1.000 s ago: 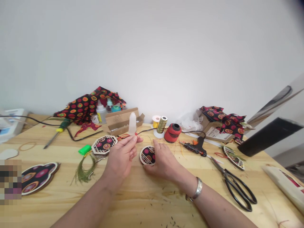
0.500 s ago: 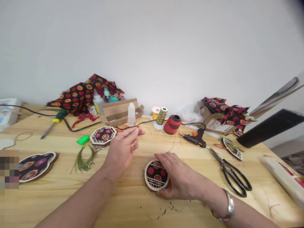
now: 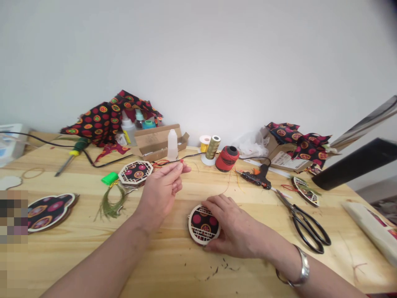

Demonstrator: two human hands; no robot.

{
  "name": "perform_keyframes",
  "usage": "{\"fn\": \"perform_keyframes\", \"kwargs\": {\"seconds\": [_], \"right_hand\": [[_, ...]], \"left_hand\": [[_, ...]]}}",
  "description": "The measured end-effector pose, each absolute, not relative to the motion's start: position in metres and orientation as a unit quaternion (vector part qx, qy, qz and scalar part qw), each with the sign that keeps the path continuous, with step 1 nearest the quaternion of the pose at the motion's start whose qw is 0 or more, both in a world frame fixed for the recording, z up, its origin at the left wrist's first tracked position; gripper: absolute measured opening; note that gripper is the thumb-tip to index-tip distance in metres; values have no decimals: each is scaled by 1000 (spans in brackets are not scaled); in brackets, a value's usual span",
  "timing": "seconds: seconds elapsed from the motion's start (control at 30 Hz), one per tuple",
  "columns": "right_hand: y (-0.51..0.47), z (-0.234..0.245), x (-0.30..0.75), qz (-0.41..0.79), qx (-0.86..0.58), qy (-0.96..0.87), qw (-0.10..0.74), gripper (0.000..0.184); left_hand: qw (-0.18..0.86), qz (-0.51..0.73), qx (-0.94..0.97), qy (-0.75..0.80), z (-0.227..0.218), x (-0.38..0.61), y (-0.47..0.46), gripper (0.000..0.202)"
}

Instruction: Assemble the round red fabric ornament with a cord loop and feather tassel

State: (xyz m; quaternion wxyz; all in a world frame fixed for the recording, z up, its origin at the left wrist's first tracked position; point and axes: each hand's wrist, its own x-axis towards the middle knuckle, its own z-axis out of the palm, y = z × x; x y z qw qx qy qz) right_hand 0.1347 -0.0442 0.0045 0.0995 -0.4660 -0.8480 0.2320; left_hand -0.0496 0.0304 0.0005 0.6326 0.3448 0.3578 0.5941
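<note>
My right hand (image 3: 234, 225) grips the right edge of a round ornament (image 3: 203, 223), thumb below and fingers above. Pale wooden lattice frames the ornament's dark, flower-printed fabric, and it rests on the table. My left hand (image 3: 164, 188) is raised in a pinch, with a speck of red at the fingertips; what it holds is too small to make out. Just left of it lies an octagonal ornament (image 3: 135, 173) with similar fabric. A green tassel (image 3: 111, 202) with a bright green wrap (image 3: 109, 179) lies beside that.
Black-handled scissors (image 3: 310, 231) and a glue gun (image 3: 259, 178) lie to the right. Thread spools (image 3: 227, 158), a white bottle (image 3: 172, 145) and a cardboard box (image 3: 161, 142) stand behind. A screwdriver (image 3: 74, 155) and lobed ornament (image 3: 51, 212) are left. Dark scraps (image 3: 215, 271) litter the front.
The view has shifted slightly. Both hands keep nearly the same pose, with my right hand still on the round ornament and my left still pinching.
</note>
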Motion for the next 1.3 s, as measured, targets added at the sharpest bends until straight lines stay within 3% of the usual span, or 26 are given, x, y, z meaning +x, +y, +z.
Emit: {"fn": "perform_keyframes", "kwargs": {"seconds": [0.47, 0.6, 0.67, 0.8, 1.03, 1.3], "right_hand": [[-42, 5, 136, 224, -467, -849, 103, 71], [-44, 3, 139, 230, -462, -849, 116, 94], [-48, 1, 138, 222, -473, -841, 136, 97], [-59, -4, 131, 196, -495, -830, 167, 76], [-71, -16, 111, 123, -506, -841, 143, 53], [-72, -24, 106, 113, -500, -846, 150, 45]], "left_hand": [[635, 587, 346, 364, 5, -45, 25, 10], [630, 578, 361, 372, 5, -44, 23, 10], [632, 576, 360, 373, 5, -43, 22, 10], [635, 572, 361, 373, 6, -43, 22, 11], [635, 555, 382, 378, 9, -40, 15, 8], [627, 526, 435, 375, 4, -39, 10, 12]]}}
